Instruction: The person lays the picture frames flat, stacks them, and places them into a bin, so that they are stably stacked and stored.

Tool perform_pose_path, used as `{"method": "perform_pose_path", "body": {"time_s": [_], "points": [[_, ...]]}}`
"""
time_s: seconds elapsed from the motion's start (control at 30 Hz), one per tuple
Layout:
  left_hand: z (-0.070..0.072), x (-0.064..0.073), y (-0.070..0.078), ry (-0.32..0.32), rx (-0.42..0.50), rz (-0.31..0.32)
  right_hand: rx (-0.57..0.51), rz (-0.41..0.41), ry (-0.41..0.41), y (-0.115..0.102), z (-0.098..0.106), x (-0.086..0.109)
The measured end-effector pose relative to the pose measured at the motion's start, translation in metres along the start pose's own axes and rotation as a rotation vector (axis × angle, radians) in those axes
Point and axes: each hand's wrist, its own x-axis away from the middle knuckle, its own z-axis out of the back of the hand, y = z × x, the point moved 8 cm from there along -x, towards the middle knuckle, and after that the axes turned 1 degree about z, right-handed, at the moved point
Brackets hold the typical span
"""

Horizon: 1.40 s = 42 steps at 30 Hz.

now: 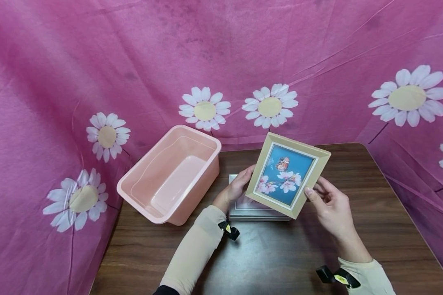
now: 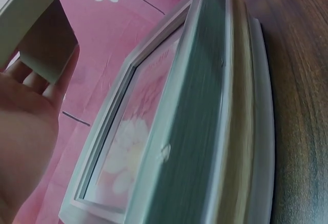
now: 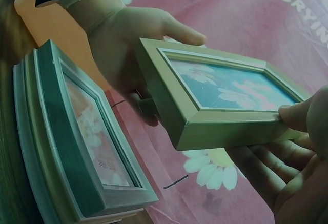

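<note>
A person holds a beige picture frame [image 1: 256, 192] off the table [image 1: 266, 262], tilted, above a stack of other frames [image 1: 260, 214]. Its picture shows pale pink blossoms on blue. The right hand [image 1: 332, 207] pinches the frame's right side—thumb on the front border, fingers behind. The left hand [image 1: 236, 187] reaches behind the left side; its fingertips are hidden, so whether they pinch cannot be told. The stack lies flat, a grey-green frame uppermost, its glass reflecting the pink cloth [image 1: 243, 41] patterned with daisies. Left of the stack stands a pink basin [image 1: 197, 198].
</note>
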Motion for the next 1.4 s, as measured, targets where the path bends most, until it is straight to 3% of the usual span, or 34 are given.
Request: {"method": "perform_pose_path", "body": {"time_s": [0.37,0.67,1.1,1.4], "points": [[0.008,0.009,-0.001,-0.007,0.06,0.016,-0.021,-0.004,0.011,0.003,0.003,-0.001],[0.01,0.017,-0.003,0.006,0.04,0.061,-0.007,-0.009,0.026,0.005,0.006,-0.002],[0.016,0.026,0.002,0.036,-0.125,-0.043,-0.005,-0.013,0.039,0.007,0.008,-0.002],[0.017,0.031,0.0,0.018,-0.104,-0.044,-0.026,-0.03,0.047,0.009,0.009,-0.001]]}}
